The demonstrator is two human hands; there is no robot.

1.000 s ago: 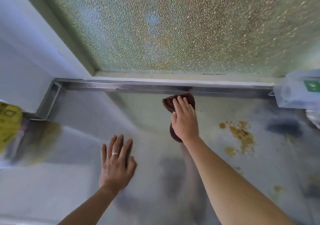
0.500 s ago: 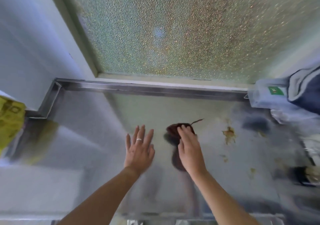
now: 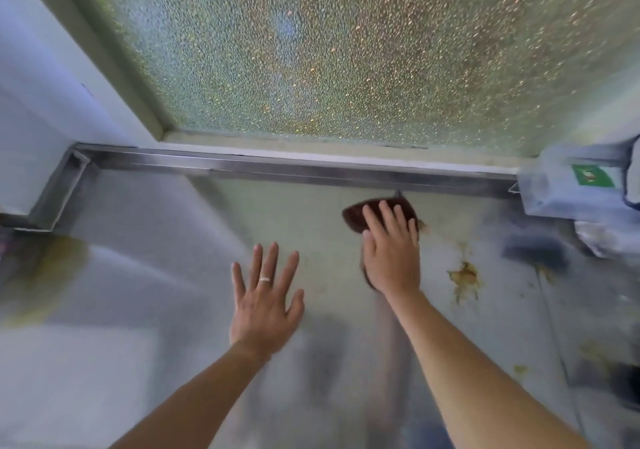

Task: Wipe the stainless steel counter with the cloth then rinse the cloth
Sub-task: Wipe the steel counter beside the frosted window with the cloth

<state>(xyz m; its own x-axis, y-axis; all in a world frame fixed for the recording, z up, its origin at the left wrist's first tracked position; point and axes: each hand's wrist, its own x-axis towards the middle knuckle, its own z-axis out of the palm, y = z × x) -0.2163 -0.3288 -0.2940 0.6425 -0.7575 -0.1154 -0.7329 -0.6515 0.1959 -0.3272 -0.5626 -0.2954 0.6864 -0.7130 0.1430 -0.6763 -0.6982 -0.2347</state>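
A dark reddish-brown cloth lies flat on the stainless steel counter, close to the raised back rim. My right hand presses down on the cloth, palm flat, fingers pointing toward the rim; most of the cloth is hidden under it. My left hand rests flat on the counter to the left, fingers spread, a ring on one finger, holding nothing. Yellow-brown stains mark the steel just right of the cloth.
The raised steel rim runs along the back under a frosted textured window. A pale plastic container with a green label stands at the back right. A white wall closes the left side. Smaller stains dot the right.
My right hand has pushed the cloth from mid-counter back toward the rim, nearer the stains. My left hand stays flat to its left. The view has shifted slightly.
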